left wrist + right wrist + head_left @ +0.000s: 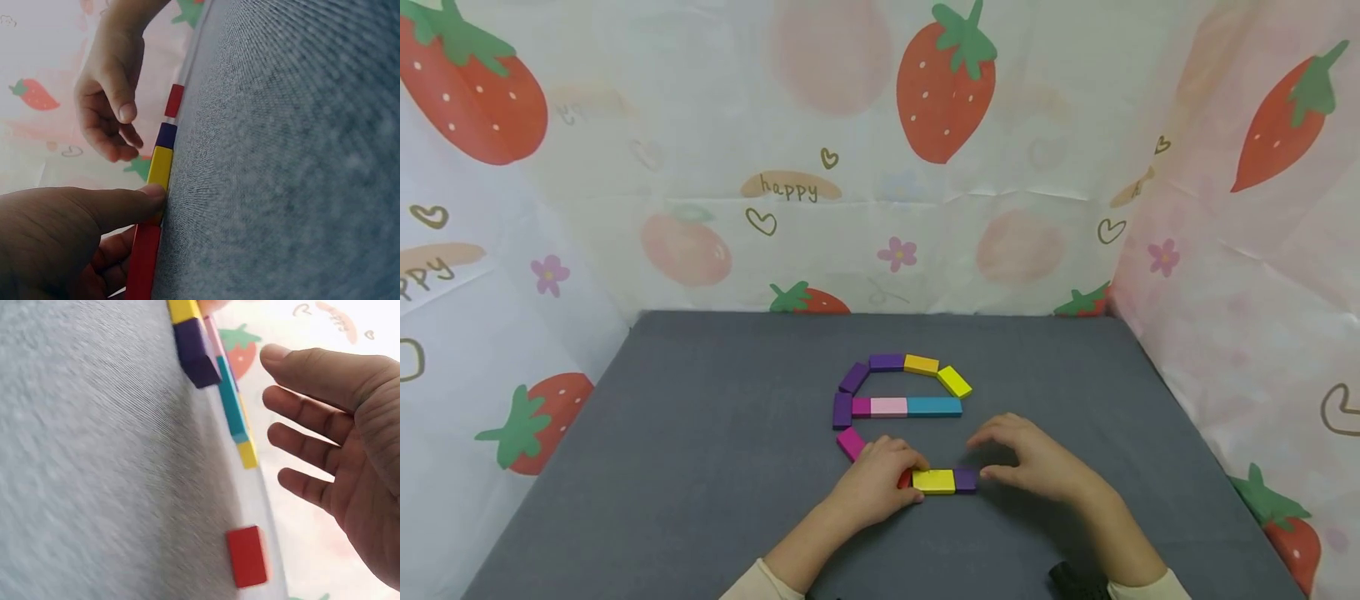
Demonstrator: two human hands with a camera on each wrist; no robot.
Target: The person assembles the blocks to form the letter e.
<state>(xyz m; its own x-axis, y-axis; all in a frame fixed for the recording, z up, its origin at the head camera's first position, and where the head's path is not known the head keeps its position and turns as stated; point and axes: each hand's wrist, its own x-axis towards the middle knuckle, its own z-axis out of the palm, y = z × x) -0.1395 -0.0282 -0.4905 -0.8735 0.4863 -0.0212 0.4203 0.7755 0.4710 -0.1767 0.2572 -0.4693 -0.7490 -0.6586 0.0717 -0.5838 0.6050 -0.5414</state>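
Flat coloured blocks make an e-like figure on the grey table. My left hand (883,482) grips the left end of a yellow block (934,482) in the bottom row, thumb on the near side, fingers on the far side. A red block (144,259) adjoins it, mostly covered by that hand in the head view. At the row's right end, a purple block (966,481) touches the yellow one. Just right of it my right hand (1037,458) hovers with loosely bent fingers, holding nothing. Another red block (247,557) lies apart in the right wrist view, hidden in the head view.
A middle bar has magenta, pink (889,407) and blue (934,407) blocks. Purple (887,362), orange (921,364) and yellow (955,382) blocks curve above it. A magenta block (851,443) slants below left. Something black (1066,578) is near the right wrist. Strawberry-print cloth surrounds the table.
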